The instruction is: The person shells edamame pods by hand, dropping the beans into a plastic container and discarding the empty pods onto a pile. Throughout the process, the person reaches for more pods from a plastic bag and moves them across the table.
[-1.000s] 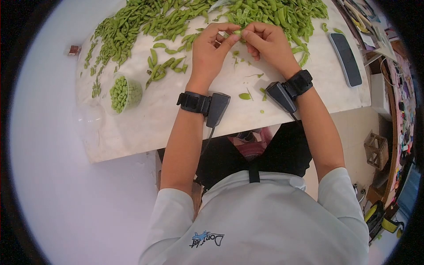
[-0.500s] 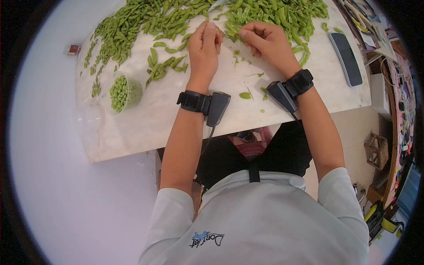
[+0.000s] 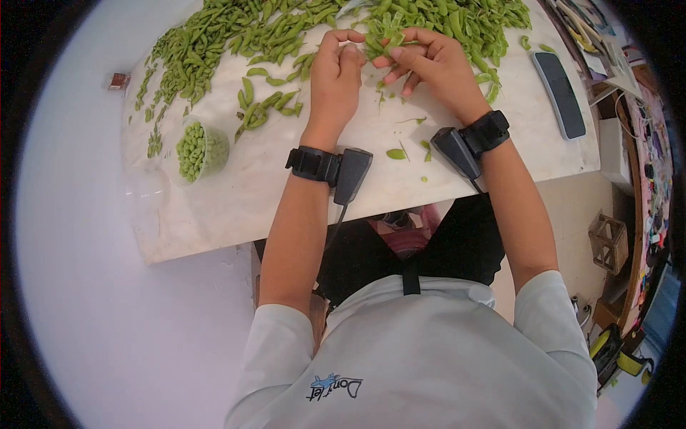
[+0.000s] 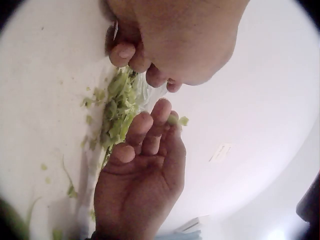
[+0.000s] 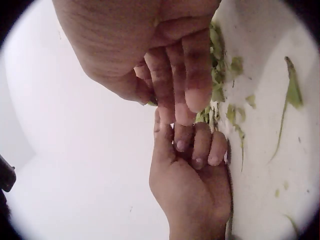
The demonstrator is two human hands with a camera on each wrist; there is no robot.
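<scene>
My right hand (image 3: pixel 446 71) pinches a green soybean pod (image 4: pixel 173 120) between thumb and index finger, its other fingers spread loosely. To its left, at nearly the same height, my left hand (image 3: pixel 334 89) has its index finger and thumb apart at the tips. The left hand's other fingers (image 4: pixel 140 62) are curled into the palm, and the inside of that palm is hidden. Just beyond the hands lies a pile of pale, opened pods (image 3: pixel 468 32). A heap of whole green pods (image 3: pixel 189 68) spreads across the far left.
A clear plastic cup (image 3: pixel 216 151) of shelled green beans (image 3: pixel 190 151) stands at the left. Small pod groups (image 3: pixel 268 111) lie between cup and hands. A phone (image 3: pixel 559 96) lies at the right table edge. Leaf scraps (image 3: pixel 395 154) dot the near tabletop.
The hands met at a pod one second ago; then the left hand moved left, fingers closed together. Now its index finger and thumb have parted, and the right hand's lower fingers have spread.
</scene>
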